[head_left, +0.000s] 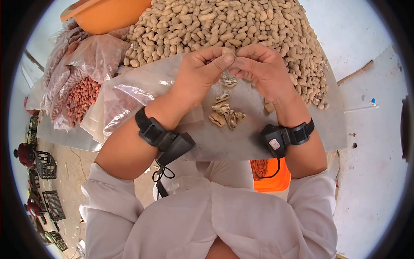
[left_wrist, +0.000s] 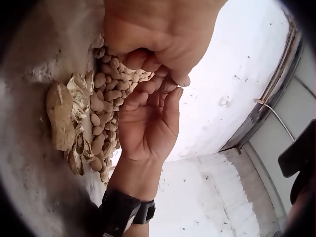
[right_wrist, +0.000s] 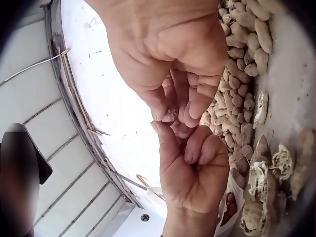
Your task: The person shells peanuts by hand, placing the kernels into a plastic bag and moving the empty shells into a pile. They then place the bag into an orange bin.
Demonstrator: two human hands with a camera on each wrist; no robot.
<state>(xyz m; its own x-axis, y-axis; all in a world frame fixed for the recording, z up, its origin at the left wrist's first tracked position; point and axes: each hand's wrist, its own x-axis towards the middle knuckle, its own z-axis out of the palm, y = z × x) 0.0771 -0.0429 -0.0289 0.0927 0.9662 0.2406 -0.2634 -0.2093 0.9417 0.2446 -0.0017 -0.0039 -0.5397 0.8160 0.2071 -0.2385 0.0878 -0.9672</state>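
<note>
My left hand (head_left: pixel 199 71) and right hand (head_left: pixel 268 69) meet fingertip to fingertip at the near edge of a big heap of unshelled peanuts (head_left: pixel 224 26). Thumbs and fingers of both pinch one small peanut (right_wrist: pixel 170 116), mostly covered by the fingertips. In the left wrist view, the peanut (left_wrist: pixel 168 85) shows as a brownish bit between the two hands. Below them, several broken, empty peanut shells (head_left: pixel 224 113) lie on the grey tabletop (head_left: pixel 207 146). Another bit of shell (head_left: pixel 229 81) sits just under the fingers.
To the left, a clear plastic bag (head_left: pixel 92 56) holds red shelled peanuts (head_left: pixel 82 97), with more plastic sheeting (head_left: pixel 125 101) beside it. An orange basin (head_left: pixel 103 17) stands behind. Under the table's front edge is an orange tub (head_left: pixel 274 179) with reddish contents. Black crates (head_left: pixel 45 164) stand on the floor.
</note>
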